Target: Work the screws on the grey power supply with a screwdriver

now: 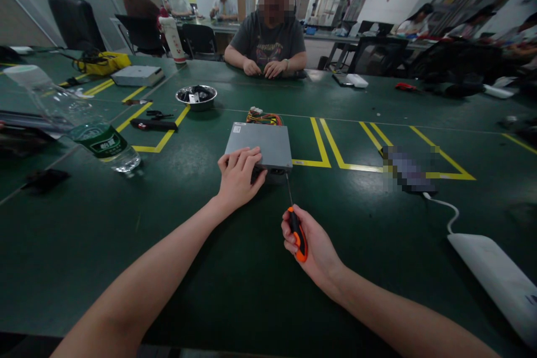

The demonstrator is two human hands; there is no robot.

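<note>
A grey metal computer power supply lies on the green table in front of me, its socket side facing me. Coloured wires with a white plug come out behind it. My left hand grips its near left corner, fingers over the top and thumb against the near side. In my right hand is a screwdriver with an orange and black handle, fingers wrapped round it. The thin shaft points up and away, its tip at the near right corner of the power supply. Whether the tip sits in a screw cannot be made out.
A tilted-looking water bottle stands left. Beyond are a metal bowl of dark items, a black tool and another grey box. Right lie a phone and a cabled white power bank. A person sits opposite.
</note>
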